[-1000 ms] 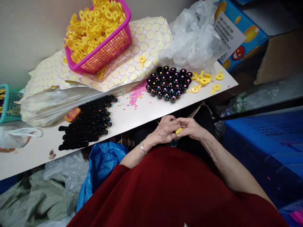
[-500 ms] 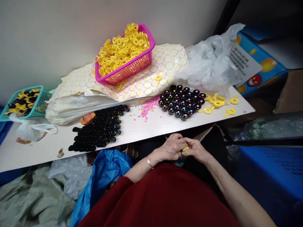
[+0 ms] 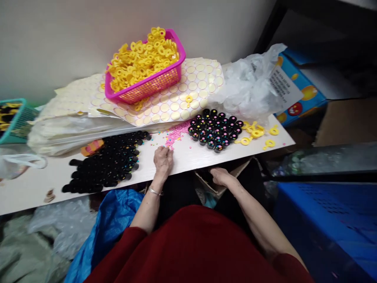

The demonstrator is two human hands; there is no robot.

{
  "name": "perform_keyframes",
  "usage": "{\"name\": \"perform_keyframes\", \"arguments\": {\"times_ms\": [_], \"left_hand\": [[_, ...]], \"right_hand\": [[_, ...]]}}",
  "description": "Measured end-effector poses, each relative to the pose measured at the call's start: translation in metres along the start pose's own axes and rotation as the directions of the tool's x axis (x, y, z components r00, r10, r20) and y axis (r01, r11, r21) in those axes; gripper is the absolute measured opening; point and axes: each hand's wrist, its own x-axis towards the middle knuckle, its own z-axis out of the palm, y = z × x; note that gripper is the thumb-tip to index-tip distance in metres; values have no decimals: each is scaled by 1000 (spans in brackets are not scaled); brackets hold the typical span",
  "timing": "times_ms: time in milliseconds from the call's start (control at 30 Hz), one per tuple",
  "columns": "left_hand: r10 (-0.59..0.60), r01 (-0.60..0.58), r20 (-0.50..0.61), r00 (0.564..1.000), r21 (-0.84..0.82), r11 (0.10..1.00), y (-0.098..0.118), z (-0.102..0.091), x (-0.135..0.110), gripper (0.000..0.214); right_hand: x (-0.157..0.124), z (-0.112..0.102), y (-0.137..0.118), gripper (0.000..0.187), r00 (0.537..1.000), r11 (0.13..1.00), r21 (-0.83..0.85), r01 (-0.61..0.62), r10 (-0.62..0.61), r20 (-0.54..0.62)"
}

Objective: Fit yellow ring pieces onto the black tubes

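My left hand (image 3: pixel 163 159) rests on the white table (image 3: pixel 188 157), fingers bunched together at the edge of a small heap of pink beads (image 3: pixel 175 135). A silver bangle sits on that wrist. My right hand (image 3: pixel 219 176) is below the table's front edge, curled over the rim of a brown cardboard box (image 3: pixel 206 184); what it holds is hidden. Upright black caps with coloured beads inside (image 3: pixel 215 129) stand in a cluster right of the pink heap. A pile of black tubes (image 3: pixel 108 161) lies to the left of my left hand.
A pink basket (image 3: pixel 150 86) full of yellow rings sits on round-sticker sheets (image 3: pixel 191 84) by the wall. Loose yellow rings (image 3: pixel 255 133) lie near the table's right end, beside a clear plastic bag (image 3: pixel 250 86). A teal basket (image 3: pixel 17 122) is far left, a blue crate (image 3: pixel 324 212) at right.
My hands have separated. The left hand went up onto the table to the pink beads; the right hand dropped to the cardboard box. The yellow piece between them is no longer visible.
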Motion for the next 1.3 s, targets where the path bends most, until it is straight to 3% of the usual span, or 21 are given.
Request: {"name": "perform_keyframes", "arguments": {"times_ms": [100,167,200,233,300,333,367,500,633,700,767,833,867,1000,1067,1200,1300], "left_hand": [[38,-35,42,998,-72,997,8,6,-3,16],[82,-72,62,995,-137,988,18,11,-4,18],[104,-91,69,992,-171,981,23,13,-5,19],[122,-105,71,990,-204,973,28,15,-6,19],[138,-119,55,989,-261,958,37,19,-7,18],[142,-127,34,989,-281,951,42,21,-8,16],[153,-144,8,988,-292,945,46,23,-9,15],[290,-290,-42,956,-284,914,71,32,-13,14],[341,-328,1,940,-273,904,104,43,-13,18],[329,-315,15,944,-255,914,116,48,-12,24],[315,-299,39,948,-220,928,125,51,-10,27],[307,-292,67,949,-176,940,130,53,-8,25],[305,-290,77,949,-157,944,132,53,-8,23],[310,-301,57,949,-128,945,134,49,-7,13],[326,-319,26,945,-143,937,132,45,-10,11],[345,-333,10,939,-236,913,120,40,-18,18],[301,-251,90,950,-355,900,110,43,-27,23]], "right_hand": [[-31,-24,24,12,998,992,122,21,-14,-61],[-49,-43,39,13,950,933,353,67,49,-310],[-55,-53,45,17,876,912,408,36,168,-453],[-57,-61,50,21,762,899,436,-34,305,-571],[-53,-73,57,27,522,867,456,-202,489,-699],[-48,-77,59,29,448,854,449,-263,521,-727],[-42,-79,60,31,418,850,434,-298,525,-741],[-23,-81,63,33,472,877,370,-306,477,-742],[-22,-75,71,36,481,887,404,-225,461,-746],[-24,-70,74,34,452,895,414,-164,441,-775],[-28,-62,75,24,389,916,380,-126,398,-831],[-33,-53,72,16,332,948,286,-139,317,-888],[-35,-48,70,16,327,962,220,-162,263,-908],[-45,-34,57,24,414,973,-58,-223,41,-909],[-47,-33,51,23,440,968,-119,-223,-9,-898],[-45,-39,48,20,475,983,-42,-180,50,-879],[-42,-44,51,17,482,985,96,-146,156,-862]]}}
